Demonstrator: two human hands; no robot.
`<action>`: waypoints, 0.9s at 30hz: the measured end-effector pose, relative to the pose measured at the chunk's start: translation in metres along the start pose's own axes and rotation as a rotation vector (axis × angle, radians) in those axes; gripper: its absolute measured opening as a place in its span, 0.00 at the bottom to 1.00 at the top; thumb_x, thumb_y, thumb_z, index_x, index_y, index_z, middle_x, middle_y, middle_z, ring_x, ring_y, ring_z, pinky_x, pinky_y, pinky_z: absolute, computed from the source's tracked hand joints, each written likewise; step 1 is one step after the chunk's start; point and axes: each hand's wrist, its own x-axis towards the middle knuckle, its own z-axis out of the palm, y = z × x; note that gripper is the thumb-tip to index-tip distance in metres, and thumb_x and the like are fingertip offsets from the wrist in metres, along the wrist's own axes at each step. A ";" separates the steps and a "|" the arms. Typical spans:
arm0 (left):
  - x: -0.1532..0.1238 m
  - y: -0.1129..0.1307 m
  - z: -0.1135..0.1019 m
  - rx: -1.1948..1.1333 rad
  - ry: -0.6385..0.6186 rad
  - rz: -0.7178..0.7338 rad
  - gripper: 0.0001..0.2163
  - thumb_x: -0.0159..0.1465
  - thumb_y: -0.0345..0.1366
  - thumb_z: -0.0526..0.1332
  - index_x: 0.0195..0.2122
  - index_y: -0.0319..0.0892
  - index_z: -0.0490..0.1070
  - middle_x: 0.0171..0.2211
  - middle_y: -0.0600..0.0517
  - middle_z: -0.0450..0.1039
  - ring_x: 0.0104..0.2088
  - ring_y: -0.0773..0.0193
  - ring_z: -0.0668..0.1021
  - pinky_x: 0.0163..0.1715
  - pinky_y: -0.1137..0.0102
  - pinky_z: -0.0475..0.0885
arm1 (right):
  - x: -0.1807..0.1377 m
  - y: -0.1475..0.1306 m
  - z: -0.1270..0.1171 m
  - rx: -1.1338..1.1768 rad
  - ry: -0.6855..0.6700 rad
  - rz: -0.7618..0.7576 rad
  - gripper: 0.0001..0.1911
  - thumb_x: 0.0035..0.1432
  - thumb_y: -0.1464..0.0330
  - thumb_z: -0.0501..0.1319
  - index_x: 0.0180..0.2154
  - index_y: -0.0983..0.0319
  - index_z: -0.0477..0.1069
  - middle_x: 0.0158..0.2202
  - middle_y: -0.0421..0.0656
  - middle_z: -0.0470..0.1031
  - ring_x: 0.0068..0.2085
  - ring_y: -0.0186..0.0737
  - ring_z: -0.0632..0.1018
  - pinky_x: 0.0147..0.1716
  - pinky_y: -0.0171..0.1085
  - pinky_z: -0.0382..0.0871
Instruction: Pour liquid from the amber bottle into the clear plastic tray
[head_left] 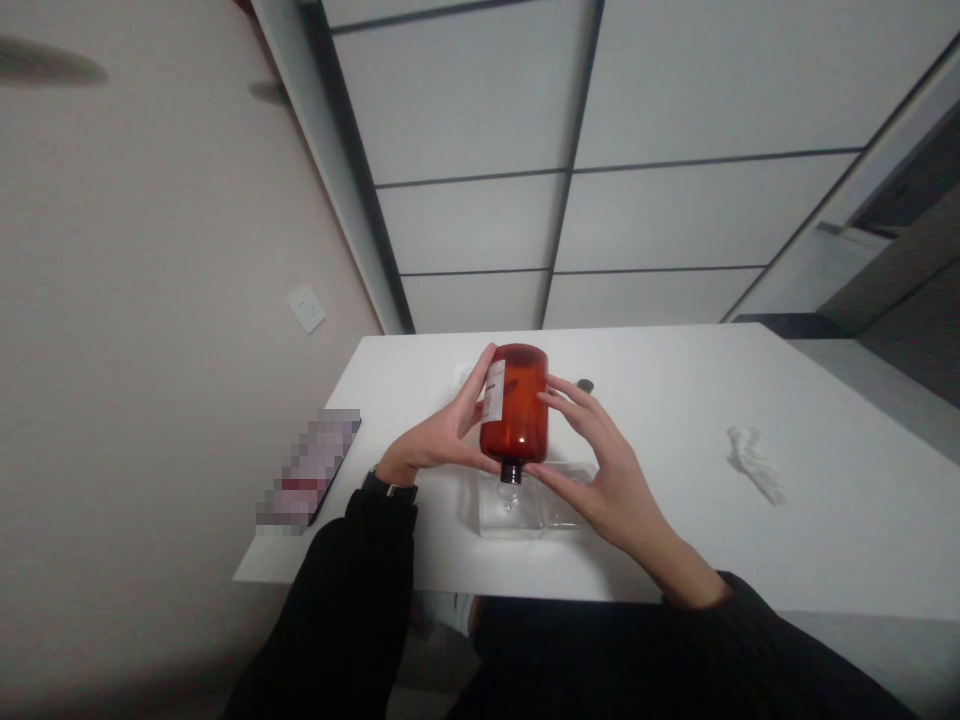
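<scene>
Clasping an amber cylindrical bottle [526,420], left hand [444,432] and right hand [613,470] point its long axis neck-down over a clear plastic tray [511,532].

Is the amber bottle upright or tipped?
The amber bottle is tipped: its neck end points down the picture, toward the clear container, not up. Exact angle: cannot tell.

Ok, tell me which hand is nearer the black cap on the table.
Right. The right hand has its fingers just this side of the cap; the left hand is farther off, across the bottle.
</scene>
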 end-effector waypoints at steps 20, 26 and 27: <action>0.002 0.007 0.002 -0.086 0.070 0.041 0.59 0.53 0.56 0.78 0.78 0.59 0.41 0.80 0.53 0.36 0.79 0.44 0.41 0.77 0.52 0.43 | 0.000 -0.001 0.001 -0.012 0.021 -0.029 0.34 0.65 0.59 0.70 0.68 0.47 0.63 0.71 0.48 0.64 0.71 0.56 0.66 0.69 0.64 0.63; 0.000 0.007 0.002 -0.108 0.076 0.080 0.57 0.54 0.53 0.79 0.78 0.60 0.44 0.80 0.54 0.35 0.79 0.44 0.40 0.76 0.52 0.46 | -0.001 -0.002 0.000 -0.004 0.025 -0.040 0.33 0.65 0.59 0.70 0.68 0.47 0.63 0.71 0.48 0.64 0.71 0.54 0.67 0.70 0.62 0.63; 0.000 0.008 0.002 -0.116 0.076 0.089 0.56 0.55 0.53 0.79 0.77 0.59 0.45 0.80 0.54 0.35 0.79 0.44 0.40 0.76 0.52 0.45 | -0.001 -0.002 0.000 -0.006 0.023 -0.039 0.33 0.65 0.59 0.70 0.68 0.47 0.63 0.71 0.48 0.64 0.71 0.54 0.66 0.70 0.62 0.63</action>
